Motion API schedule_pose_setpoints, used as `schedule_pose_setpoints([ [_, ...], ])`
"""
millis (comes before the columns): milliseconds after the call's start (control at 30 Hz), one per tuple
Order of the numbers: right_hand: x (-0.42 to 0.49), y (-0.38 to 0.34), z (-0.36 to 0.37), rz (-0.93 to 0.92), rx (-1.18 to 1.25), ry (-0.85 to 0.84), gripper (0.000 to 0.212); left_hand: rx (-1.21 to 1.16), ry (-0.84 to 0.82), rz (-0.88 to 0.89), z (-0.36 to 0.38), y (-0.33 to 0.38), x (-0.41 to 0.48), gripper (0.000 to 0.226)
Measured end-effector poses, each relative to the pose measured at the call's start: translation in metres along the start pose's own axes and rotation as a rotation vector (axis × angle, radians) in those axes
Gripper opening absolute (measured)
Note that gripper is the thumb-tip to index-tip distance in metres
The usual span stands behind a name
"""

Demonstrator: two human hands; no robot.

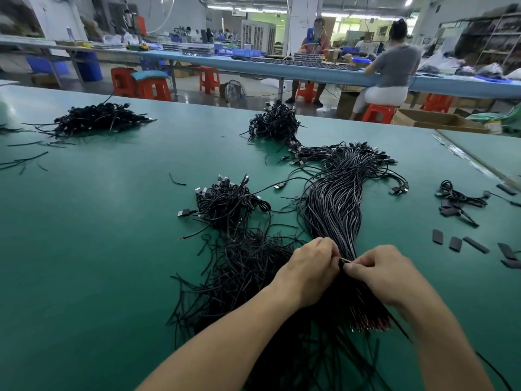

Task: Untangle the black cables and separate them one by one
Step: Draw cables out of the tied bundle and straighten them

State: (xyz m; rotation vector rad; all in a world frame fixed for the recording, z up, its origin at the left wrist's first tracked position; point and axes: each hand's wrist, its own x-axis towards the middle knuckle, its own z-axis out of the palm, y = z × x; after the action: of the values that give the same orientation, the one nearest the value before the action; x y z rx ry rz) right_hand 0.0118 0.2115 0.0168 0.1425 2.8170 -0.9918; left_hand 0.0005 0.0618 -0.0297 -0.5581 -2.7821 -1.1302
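Table: a flat work table (112,249) with a plain teal-green top.
Cables: a long bundle of glossy black cables (335,204), with red at its cut ends.
Connectors: silver-and-black plug heads (183,213).
Sleeves: short matte black tube pieces (455,244).
Stools: moulded plastic stools (153,88) in orange-red.
Far bench: a long bench (282,69) in light blue.

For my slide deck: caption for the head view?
Both hands pinch the big cable bundle on a green table.
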Motion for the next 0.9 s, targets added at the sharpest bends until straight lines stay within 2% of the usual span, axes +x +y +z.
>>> schedule_pose_setpoints([
  [67, -0.005, 0.007, -0.007, -0.053, 0.281, -0.125, 0.026, -0.015, 0.000, -0.018, 0.000, 0.000, 0.000, 0.016],
  [167, -0.019, 0.015, -0.023, -0.158, 0.688, -0.458, 0.024, -0.009, 0.007, -0.043, 0.001, 0.000, 0.001, 0.015],
  [233, -0.028, 0.016, -0.035, -0.242, 0.795, -0.615, 0.025, -0.011, 0.018, -0.038, 0.002, 0.001, 0.001, 0.014],
  [267, -0.032, 0.013, -0.040, -0.246, 0.771, -0.627, 0.026, -0.014, 0.018, -0.032, 0.001, 0.001, 0.000, 0.014],
  [333, -0.033, 0.011, -0.040, -0.191, 0.587, -0.530, 0.023, -0.019, -0.004, -0.024, 0.000, 0.001, -0.001, 0.011],
  [400, -0.027, 0.011, -0.032, -0.124, 0.319, -0.330, 0.010, -0.026, -0.018, -0.019, -0.001, 0.000, -0.001, 0.008],
  [500, -0.018, 0.008, -0.013, -0.034, 0.015, -0.038, 0.019, -0.004, -0.005, -0.022, 0.000, 0.000, 0.000, 0.015],
  [600, -0.015, -0.008, 0.003, 0.011, -0.156, 0.115, 0.028, 0.001, 0.002, -0.004, 0.002, -0.001, 0.000, 0.015],
  [733, -0.012, -0.023, 0.018, 0.037, -0.290, 0.136, 0.037, -0.007, -0.004, 0.020, 0.002, -0.003, -0.001, 0.006],
  [900, -0.014, -0.024, 0.014, 0.050, -0.308, 0.075, 0.016, -0.046, 0.007, 0.029, 0.001, 0.000, -0.002, 0.012],
])
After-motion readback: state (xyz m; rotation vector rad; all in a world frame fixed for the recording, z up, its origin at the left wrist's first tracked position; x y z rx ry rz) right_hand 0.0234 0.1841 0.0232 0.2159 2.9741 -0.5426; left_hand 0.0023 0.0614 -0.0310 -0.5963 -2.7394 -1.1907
